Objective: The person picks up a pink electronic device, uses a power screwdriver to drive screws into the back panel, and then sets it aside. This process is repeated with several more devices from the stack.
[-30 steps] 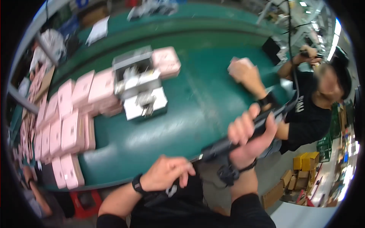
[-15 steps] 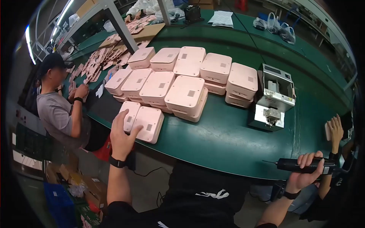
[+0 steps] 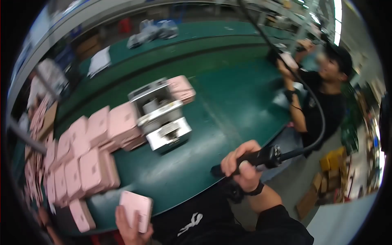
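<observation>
Near the front edge of the table, my left hand (image 3: 129,229) grips a pale pink square housing (image 3: 136,204), its fingers wrapped around the lower part; small vent slots show on its face. My right hand (image 3: 246,169) is closed around a black electric screwdriver (image 3: 267,156), held at the table's front edge, its tip pointing left. A thick black cable runs up from its rear end. To the left of my left hand, one more pink housing (image 3: 81,215) lies at the table's edge. Motion blurs the picture.
Stacked pink housings (image 3: 93,173) fill the table's left side. A silver metal machine (image 3: 165,114) stands beside them, with another pink stack (image 3: 181,87) behind it. At right, a co-worker (image 3: 322,102) holds a pink part. Plastic bags (image 3: 154,33) lie on the far bench.
The view has swung to the right. My left hand, earlier resting on two housings at the table's edge, now holds one. The screwdriver stays in my right hand.
</observation>
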Motion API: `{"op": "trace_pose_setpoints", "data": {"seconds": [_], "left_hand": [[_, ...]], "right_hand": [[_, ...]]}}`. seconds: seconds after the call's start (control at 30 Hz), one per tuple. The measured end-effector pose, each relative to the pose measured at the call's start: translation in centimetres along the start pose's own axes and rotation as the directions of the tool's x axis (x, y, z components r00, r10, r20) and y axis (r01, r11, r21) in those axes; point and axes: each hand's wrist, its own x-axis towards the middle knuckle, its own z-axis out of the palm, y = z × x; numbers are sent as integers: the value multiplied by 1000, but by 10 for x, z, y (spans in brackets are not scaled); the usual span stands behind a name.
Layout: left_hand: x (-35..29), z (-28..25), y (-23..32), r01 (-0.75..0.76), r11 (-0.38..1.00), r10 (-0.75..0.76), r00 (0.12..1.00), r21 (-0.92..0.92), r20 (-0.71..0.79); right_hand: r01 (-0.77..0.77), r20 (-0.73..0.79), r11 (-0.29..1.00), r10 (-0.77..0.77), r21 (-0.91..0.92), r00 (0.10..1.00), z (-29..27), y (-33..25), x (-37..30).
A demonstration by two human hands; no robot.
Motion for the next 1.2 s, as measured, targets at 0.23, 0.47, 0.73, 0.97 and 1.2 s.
{"op": "trace_pose_setpoints", "data": {"seconds": [0.23,0.47,0.73,0.97,1.2], "left_hand": [[225,100,175,-570,678,610,789,-464,-77],[364,222,292,-649,610,695,714,-455,-85],[280,111,209,-444,715,529,849,-540,3],[51,-25,-8,378,825,-308,924,420,-227],[-12,-39,-87,662,729,-569,728,176,-382]], "right_hand": [[237,-172,970,-244,-63,954,-62,-83,-77],[154,-425,971,-220,-185,878,-90,-99,-112],[46,-365,996,-69,-72,928,-137,-99,-77],[-71,-188,968,119,242,975,-103,-39,-22],[-180,-52,961,195,210,980,-89,-32,-14]]}}
